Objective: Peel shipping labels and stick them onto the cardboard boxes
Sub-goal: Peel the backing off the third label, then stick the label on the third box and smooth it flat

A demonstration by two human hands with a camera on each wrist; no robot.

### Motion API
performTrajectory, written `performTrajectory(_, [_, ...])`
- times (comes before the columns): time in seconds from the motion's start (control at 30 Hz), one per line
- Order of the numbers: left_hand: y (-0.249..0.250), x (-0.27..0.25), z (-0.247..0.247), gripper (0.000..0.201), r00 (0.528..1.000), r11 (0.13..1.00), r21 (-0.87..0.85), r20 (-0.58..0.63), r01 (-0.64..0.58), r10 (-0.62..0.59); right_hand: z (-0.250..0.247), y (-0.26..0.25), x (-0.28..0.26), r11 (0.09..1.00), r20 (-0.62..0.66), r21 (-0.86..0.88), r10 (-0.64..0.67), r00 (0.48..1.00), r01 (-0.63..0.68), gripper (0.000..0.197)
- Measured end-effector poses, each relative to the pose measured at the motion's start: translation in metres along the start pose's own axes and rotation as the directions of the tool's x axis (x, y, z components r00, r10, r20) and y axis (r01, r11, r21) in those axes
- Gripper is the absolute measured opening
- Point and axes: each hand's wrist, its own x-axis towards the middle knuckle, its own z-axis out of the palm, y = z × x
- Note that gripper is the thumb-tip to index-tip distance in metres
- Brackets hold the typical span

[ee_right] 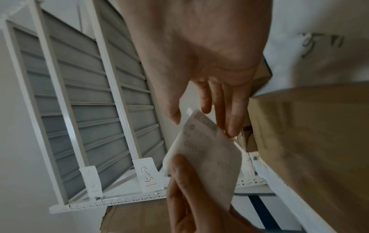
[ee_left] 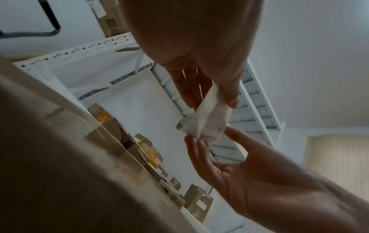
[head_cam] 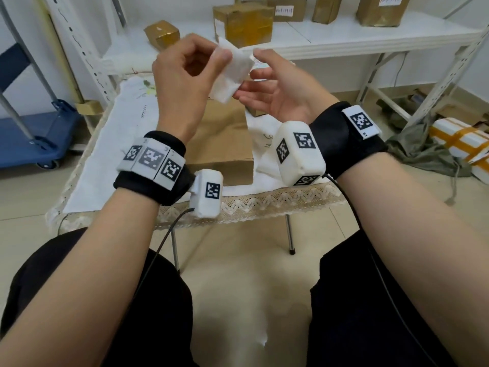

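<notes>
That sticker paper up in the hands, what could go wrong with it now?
The shipping label is pinched only by the left hand while the right hand picks at one corner. It already bends, so it might crease, tear, or stick to itself. It hangs in the air above the brown box, so it could also drop.

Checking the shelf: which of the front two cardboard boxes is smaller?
The left cardboard box, tilted near the shelf's front-left corner, is smaller than its taped neighbour.

blue cart (head_cam: 31, 133), lace-edged tablecloth (head_cam: 111, 144), white metal shelf (head_cam: 344, 38), green cloth (head_cam: 423, 147)
</notes>
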Motion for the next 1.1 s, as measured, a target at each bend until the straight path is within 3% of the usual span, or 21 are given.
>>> performTrajectory(0.13, [0.004, -0.009, -0.001, 0.024, 0.992, 0.994, 0.074, 0.101, -0.083, 0.076, 0.007, 0.006, -0.004, 0.993, 0.042, 0.121, -0.004, 0.999, -0.002, 0.046])
performTrajectory(0.27, [0.003, -0.011, -0.007, 0.034, 0.976, 0.976, 0.17, 0.191, -0.136, 0.103, 0.011, 0.007, -0.005, 0.979, 0.039, 0.206, 0.001, 0.999, -0.009, 0.031])
performTrajectory(0.4, [-0.003, -0.012, -0.015, 0.05, 0.952, 0.939, 0.289, 0.289, -0.188, 0.102, 0.012, 0.008, -0.001, 0.988, 0.022, 0.155, 0.006, 1.0, -0.01, 0.012])
performTrajectory(0.53, [-0.009, -0.013, -0.022, 0.056, 0.934, 0.913, 0.341, 0.344, -0.223, 0.1, 0.019, 0.013, 0.001, 0.998, 0.033, 0.067, 0.007, 0.999, -0.009, 0.02])
performTrajectory(0.63, [-0.011, -0.013, -0.027, 0.063, 0.922, 0.889, 0.386, 0.376, -0.247, 0.094, 0.025, 0.017, 0.009, 0.998, -0.03, 0.055, -0.025, 0.999, 0.027, 0.034])
performTrajectory(0.73, [-0.013, -0.011, -0.031, 0.075, 0.909, 0.875, 0.412, 0.41, -0.253, 0.07, 0.028, 0.022, 0.02, 0.999, -0.072, 0.02, -0.047, 0.996, 0.049, 0.032])
performTrajectory(0.83, [-0.015, -0.009, -0.039, 0.086, 0.903, 0.869, 0.433, 0.428, -0.24, 0.037, 0.026, 0.024, 0.028, 0.999, -0.084, -0.004, -0.043, 0.996, 0.043, 0.016])
performTrajectory(0.97, [-0.017, -0.002, -0.053, 0.083, 0.922, 0.871, 0.443, 0.387, -0.213, 0.029, 0.023, 0.022, 0.033, 0.998, -0.125, -0.048, -0.05, 0.991, 0.045, 0.01])
performTrajectory(1.1, [-0.017, 0.001, -0.065, 0.068, 0.956, 0.896, 0.43, 0.292, -0.115, -0.017, 0.019, 0.022, 0.036, 0.995, -0.09, -0.055, -0.088, 0.992, 0.083, 0.034])
